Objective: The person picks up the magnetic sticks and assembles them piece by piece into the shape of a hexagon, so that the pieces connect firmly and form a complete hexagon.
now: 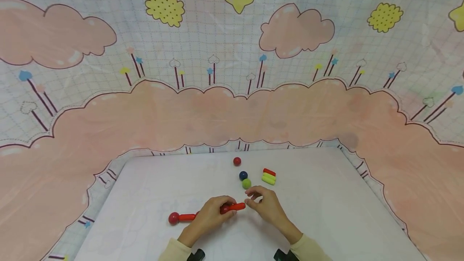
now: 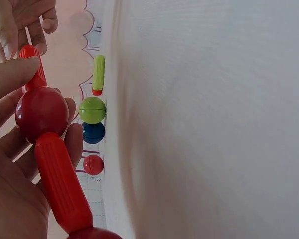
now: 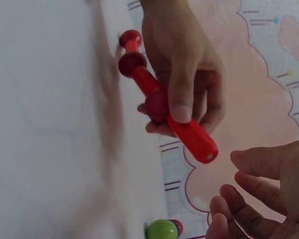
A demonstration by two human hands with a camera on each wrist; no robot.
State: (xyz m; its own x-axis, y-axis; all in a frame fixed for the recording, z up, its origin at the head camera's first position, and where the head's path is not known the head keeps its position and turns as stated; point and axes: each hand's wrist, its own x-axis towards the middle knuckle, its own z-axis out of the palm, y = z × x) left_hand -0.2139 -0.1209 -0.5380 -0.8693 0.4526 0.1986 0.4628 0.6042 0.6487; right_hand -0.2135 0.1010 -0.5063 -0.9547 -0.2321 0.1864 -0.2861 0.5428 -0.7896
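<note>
My left hand (image 1: 214, 212) grips a chain of red rods and darker red balls (image 2: 42, 114), joined end to end in alternation. Its thumb lies on the last red rod (image 3: 193, 140), beside the ball in its fingers. The chain runs leftward under the palm to an end ball (image 1: 174, 218), and the hand hides its middle in the head view. My right hand (image 1: 267, 208) holds nothing; its loosely bent fingers and thumb are apart, just off the free tip of that last rod. In the right wrist view a small pale dot shows on the rod's end face.
Beyond the hands on the white table (image 1: 344, 204) lie a green ball (image 1: 246, 183), a dark blue ball (image 1: 243, 176) close against it, and a red ball (image 1: 237, 161) farther back. Right of them, yellow-green rods (image 1: 268, 179) and a red rod (image 1: 269, 171) lie side by side.
</note>
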